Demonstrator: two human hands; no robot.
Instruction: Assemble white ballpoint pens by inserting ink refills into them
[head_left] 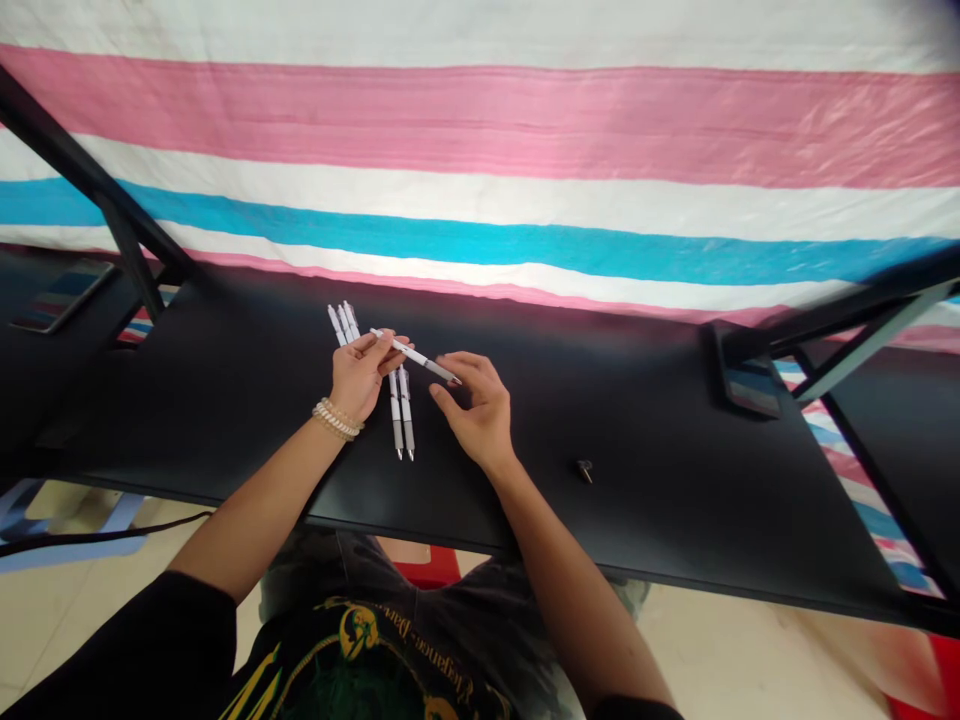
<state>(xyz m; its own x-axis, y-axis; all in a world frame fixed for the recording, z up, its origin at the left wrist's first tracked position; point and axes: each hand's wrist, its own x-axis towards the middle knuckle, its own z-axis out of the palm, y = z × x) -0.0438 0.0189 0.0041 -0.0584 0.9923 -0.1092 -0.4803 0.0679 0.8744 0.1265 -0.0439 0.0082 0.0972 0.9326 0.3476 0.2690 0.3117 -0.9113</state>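
A white pen with a grey grip is pinched at its upper end by my left hand, which wears beaded bracelets. It slants down to the right above the table. At the pen's tip is my right hand, fingers apart and curved around the tip; whether they touch it is hard to make out. Beneath and beside the left hand lie several more white pens: two with tips toward me, and others whose clip ends show past the hand. My left hand and wrist partly cover them.
The black table ends at a striped sheet along the back. A small dark object with a metal tip lies right of my right hand. Black metal frames stand at both sides, with a dark flat panel at right.
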